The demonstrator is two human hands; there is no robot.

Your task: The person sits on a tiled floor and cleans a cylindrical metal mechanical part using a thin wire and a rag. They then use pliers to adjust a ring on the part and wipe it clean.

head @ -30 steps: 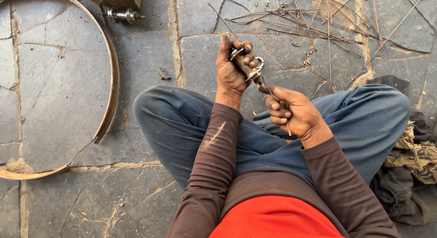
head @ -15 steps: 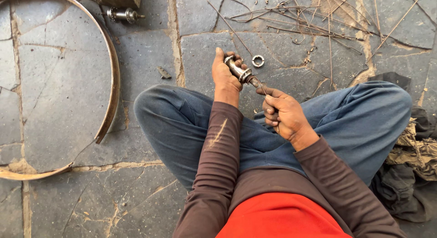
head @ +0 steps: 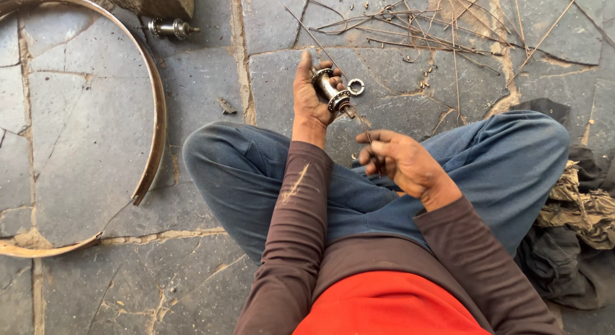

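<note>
Head view: my left hand point(head: 309, 98) clamps the wheel hub point(head: 330, 91) while right-hand fingers point(head: 375, 149) pinch its axle point(head: 360, 120), which likely needs steady withdrawal.

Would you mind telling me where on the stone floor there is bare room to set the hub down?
Bare paving lies inside the curved metal rim at left, and between that rim and the person's knee. Ahead of the left hand holding the hub, a loose ring and scattered spokes crowd the stone. Rags fill the right.
</note>
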